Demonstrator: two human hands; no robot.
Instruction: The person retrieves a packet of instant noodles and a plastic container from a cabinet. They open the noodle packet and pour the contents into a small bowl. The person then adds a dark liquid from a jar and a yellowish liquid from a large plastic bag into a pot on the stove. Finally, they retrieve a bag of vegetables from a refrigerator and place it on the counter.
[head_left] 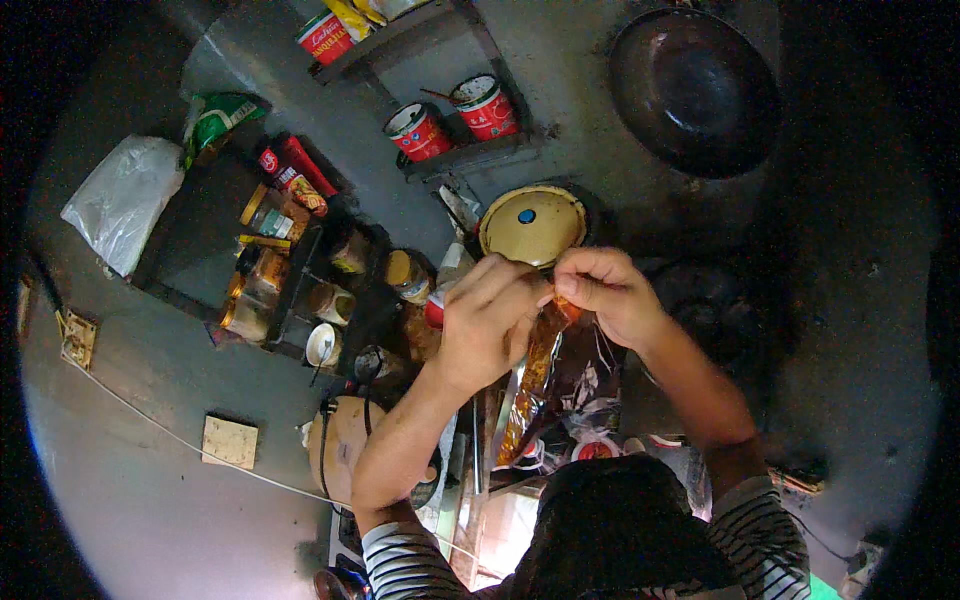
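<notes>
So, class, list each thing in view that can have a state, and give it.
Orange-brown packet: held by its upper end, slanting; cannot tell whether torn
Left hand: fingers pinched on the packet
Right hand: thumb and forefinger pinched there too
Cream lid with blue knob: knob side up
Yellow-lidded jar: closed
Red tin with stick: open
Wok: hollow side showing

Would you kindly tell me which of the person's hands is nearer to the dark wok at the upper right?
The right hand: it is below the dark wok and a little to its left in the picture, while the left hand lies farther left.
</notes>
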